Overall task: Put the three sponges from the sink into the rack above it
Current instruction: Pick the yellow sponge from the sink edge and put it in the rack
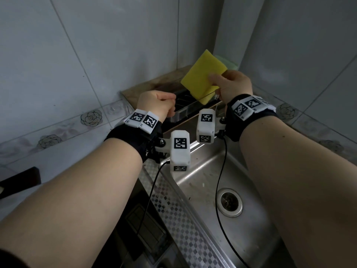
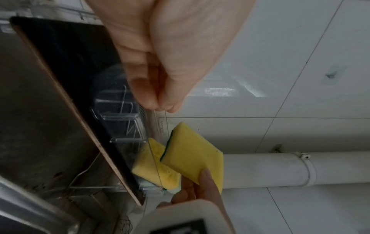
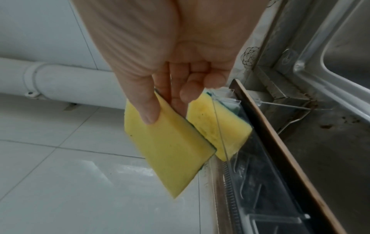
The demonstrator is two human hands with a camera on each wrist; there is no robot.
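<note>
Now our right hand (image 1: 231,84) pinches 1 yellow sponge (image 1: 202,74) in the air above the clear rack (image 1: 185,111), where another sponge (image 2: 154,167) already sits at the right end. Our left hand (image 1: 156,105) pinches the rack's thin wire (image 2: 154,150).

I'm in a home kitchen: steel sink (image 1: 202,176) with a drain (image 1: 229,202), tiled walls (image 1: 58,55), sponge rack (image 2: 122,117).
</note>
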